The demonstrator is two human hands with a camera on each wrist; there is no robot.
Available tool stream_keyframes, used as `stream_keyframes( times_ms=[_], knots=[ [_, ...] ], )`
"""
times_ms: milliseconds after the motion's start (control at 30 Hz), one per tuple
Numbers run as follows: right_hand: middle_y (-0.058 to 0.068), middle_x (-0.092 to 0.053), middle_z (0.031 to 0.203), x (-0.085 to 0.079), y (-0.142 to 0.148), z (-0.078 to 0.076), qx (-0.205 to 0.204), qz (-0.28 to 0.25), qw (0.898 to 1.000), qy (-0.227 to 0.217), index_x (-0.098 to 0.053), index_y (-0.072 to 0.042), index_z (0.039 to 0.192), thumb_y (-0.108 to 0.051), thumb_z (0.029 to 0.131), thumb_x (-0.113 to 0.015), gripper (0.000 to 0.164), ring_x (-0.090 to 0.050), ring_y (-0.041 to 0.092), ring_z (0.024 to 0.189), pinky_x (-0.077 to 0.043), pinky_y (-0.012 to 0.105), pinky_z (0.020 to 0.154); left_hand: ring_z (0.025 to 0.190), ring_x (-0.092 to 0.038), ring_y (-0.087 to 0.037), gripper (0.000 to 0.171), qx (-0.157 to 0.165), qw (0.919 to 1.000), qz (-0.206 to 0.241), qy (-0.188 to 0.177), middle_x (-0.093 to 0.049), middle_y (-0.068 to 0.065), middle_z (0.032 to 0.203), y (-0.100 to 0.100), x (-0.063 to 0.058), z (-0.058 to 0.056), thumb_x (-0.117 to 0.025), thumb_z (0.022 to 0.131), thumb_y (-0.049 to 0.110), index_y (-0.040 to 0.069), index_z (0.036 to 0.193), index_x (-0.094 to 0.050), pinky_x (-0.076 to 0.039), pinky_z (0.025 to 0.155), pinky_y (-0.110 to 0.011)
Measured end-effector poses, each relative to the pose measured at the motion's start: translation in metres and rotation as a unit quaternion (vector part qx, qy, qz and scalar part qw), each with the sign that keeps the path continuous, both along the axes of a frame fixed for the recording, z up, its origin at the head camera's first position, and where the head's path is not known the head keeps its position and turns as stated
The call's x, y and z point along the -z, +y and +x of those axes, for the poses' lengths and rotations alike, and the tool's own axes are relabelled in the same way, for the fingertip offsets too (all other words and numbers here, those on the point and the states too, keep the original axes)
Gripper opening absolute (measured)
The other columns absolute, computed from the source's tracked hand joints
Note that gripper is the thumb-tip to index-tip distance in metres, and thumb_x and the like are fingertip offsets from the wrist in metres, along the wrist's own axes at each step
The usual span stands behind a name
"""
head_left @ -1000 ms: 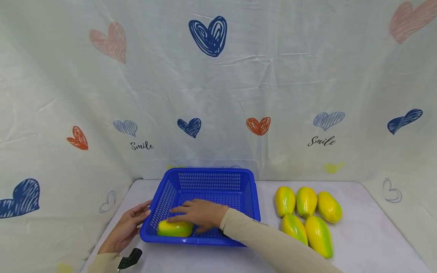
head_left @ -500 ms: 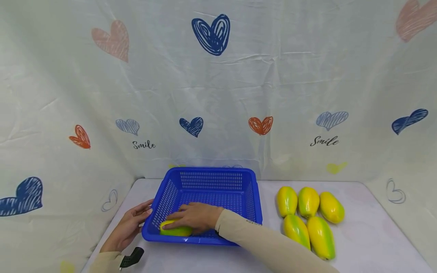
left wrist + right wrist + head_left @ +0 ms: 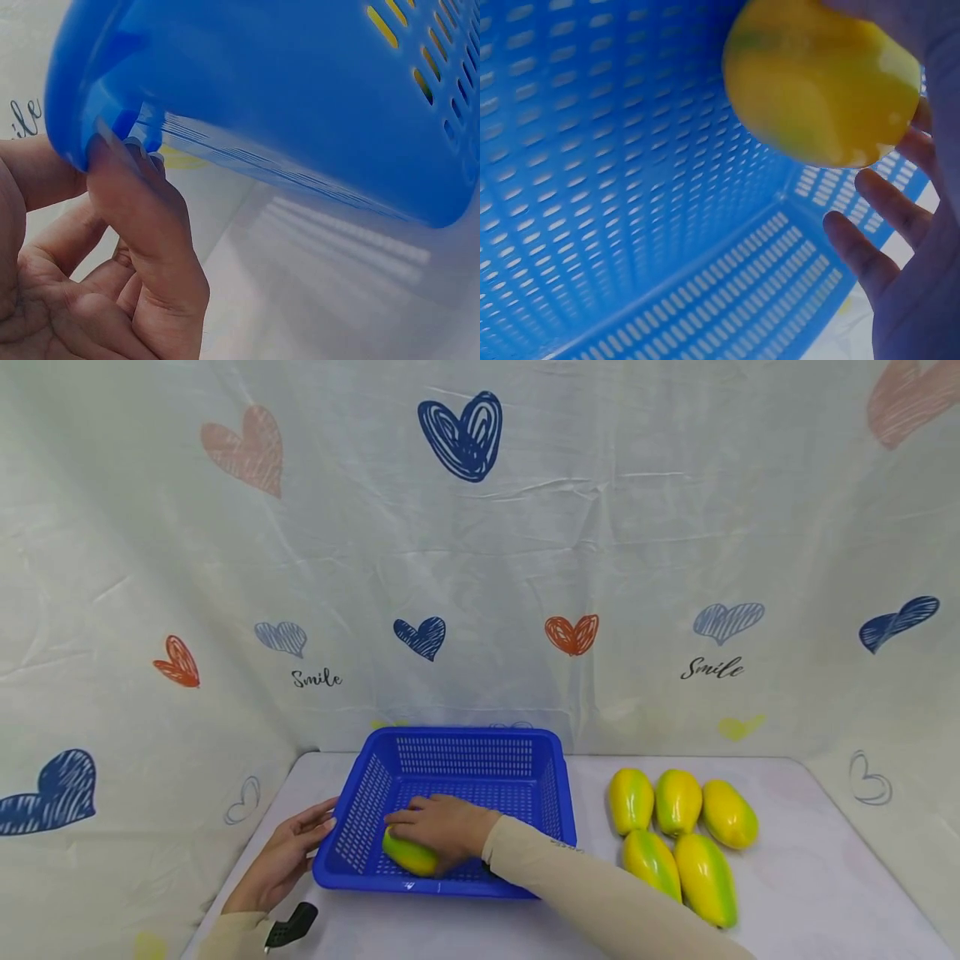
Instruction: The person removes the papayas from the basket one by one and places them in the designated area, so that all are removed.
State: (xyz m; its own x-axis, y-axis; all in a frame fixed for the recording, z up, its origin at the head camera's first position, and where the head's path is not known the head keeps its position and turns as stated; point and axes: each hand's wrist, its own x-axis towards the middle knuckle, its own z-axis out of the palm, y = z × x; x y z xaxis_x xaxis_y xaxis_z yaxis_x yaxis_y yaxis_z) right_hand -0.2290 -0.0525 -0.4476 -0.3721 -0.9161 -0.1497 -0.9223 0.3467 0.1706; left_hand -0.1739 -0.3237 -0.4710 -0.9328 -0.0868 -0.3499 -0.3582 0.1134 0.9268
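At the left rim of the blue plastic basket [image 3: 468, 742], my left hand [image 3: 281, 862] pinches the edge. In the left wrist view the thumb [image 3: 142, 202] lies against the rim's underside. My right hand [image 3: 448, 828] reaches into the basket and grips a yellow-green papaya [image 3: 408, 853] near the front wall. The papaya lies slanted, its left end showing past the fingers. In the right wrist view this papaya [image 3: 817, 82] sits between thumb and fingers, with two fingertips [image 3: 847, 232] apart from it. Part of the fruit is hidden under the hand.
Several more papayas [image 3: 678, 802] lie in two rows on the white table [image 3: 810, 860], right of the basket. My right forearm crosses the basket's front rim. A white curtain [image 3: 495, 552] with printed hearts hangs behind the table.
The right hand first rested over the papaya at the basket's front left corner, then took hold of it. Papaya and hand have shifted right, and the fruit has turned slantwise. The left hand stays put.
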Motion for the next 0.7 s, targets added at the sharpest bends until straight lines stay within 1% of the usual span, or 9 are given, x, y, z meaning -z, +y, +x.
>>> stream_keyframes(
  times_ms=[100,233,300,367,467,600,700],
  knots=[
    [-0.015,-0.048,0.158,0.000,0.006,-0.003,0.017,0.003,1.000,-0.009,-0.046,-0.030,0.157,-0.054,0.086,-0.084,0.084,-0.049,0.009,0.139,-0.042,0.029,0.117,0.100,-0.066,-0.016,0.059,0.000,1.0000,0.000,0.001,-0.065,-0.006,0.125,0.000,0.000,0.000,-0.052,0.112,0.016,-0.002,0.164,-0.031,-0.059,0.081,-0.034],
    [-0.014,-0.052,0.153,0.001,0.014,-0.006,0.032,0.013,0.999,-0.006,-0.049,-0.038,0.156,-0.059,0.084,-0.084,0.083,-0.051,0.010,0.137,-0.042,0.033,0.118,0.100,-0.066,-0.016,0.058,-0.002,1.0000,-0.001,0.002,-0.065,-0.007,0.124,0.001,0.001,0.001,-0.052,0.113,0.017,-0.002,0.164,-0.031,-0.059,0.081,-0.034],
    [-0.014,-0.054,0.149,0.000,0.018,-0.006,0.043,0.016,0.999,-0.001,-0.051,-0.041,0.154,-0.064,0.083,-0.083,0.082,-0.053,0.011,0.135,-0.043,0.034,0.117,0.100,-0.066,-0.015,0.058,-0.004,1.0000,-0.002,0.000,-0.064,-0.007,0.126,0.001,0.000,0.001,-0.052,0.113,0.016,-0.002,0.164,-0.031,-0.059,0.081,-0.034],
    [-0.011,-0.057,0.144,0.000,0.023,-0.007,0.060,0.015,0.998,0.000,-0.053,-0.039,0.152,-0.068,0.081,-0.082,0.082,-0.055,0.011,0.132,-0.044,0.034,0.116,0.100,-0.066,-0.015,0.058,-0.006,1.0000,-0.003,-0.003,-0.064,-0.008,0.128,0.000,0.000,0.001,-0.052,0.113,0.017,-0.002,0.164,-0.031,-0.059,0.081,-0.034],
    [-0.009,-0.059,0.142,-0.001,0.030,-0.008,0.086,0.014,0.996,0.001,-0.054,-0.034,0.151,-0.073,0.080,-0.079,0.085,-0.056,0.012,0.130,-0.045,0.033,0.114,0.100,-0.066,-0.015,0.059,-0.007,0.9999,-0.004,-0.006,-0.064,-0.008,0.129,0.000,-0.001,0.001,-0.052,0.113,0.017,-0.001,0.164,-0.031,-0.059,0.082,-0.034],
    [-0.008,-0.060,0.144,-0.001,0.039,-0.010,0.112,0.013,0.994,-0.007,-0.054,-0.027,0.148,-0.076,0.080,-0.078,0.087,-0.057,0.012,0.129,-0.046,0.032,0.114,0.100,-0.065,-0.015,0.059,-0.002,1.0000,-0.005,-0.004,-0.064,-0.008,0.126,0.000,-0.001,0.001,-0.052,0.113,0.018,-0.001,0.164,-0.030,-0.058,0.082,-0.034],
    [-0.006,-0.059,0.145,0.000,0.044,-0.011,0.125,0.014,0.992,-0.018,-0.054,-0.027,0.148,-0.076,0.080,-0.077,0.087,-0.057,0.013,0.131,-0.046,0.033,0.114,0.101,-0.065,-0.015,0.059,0.003,1.0000,-0.006,0.000,-0.063,-0.007,0.127,0.001,-0.001,0.000,-0.051,0.113,0.018,-0.001,0.165,-0.030,-0.058,0.082,-0.034]
  ],
)
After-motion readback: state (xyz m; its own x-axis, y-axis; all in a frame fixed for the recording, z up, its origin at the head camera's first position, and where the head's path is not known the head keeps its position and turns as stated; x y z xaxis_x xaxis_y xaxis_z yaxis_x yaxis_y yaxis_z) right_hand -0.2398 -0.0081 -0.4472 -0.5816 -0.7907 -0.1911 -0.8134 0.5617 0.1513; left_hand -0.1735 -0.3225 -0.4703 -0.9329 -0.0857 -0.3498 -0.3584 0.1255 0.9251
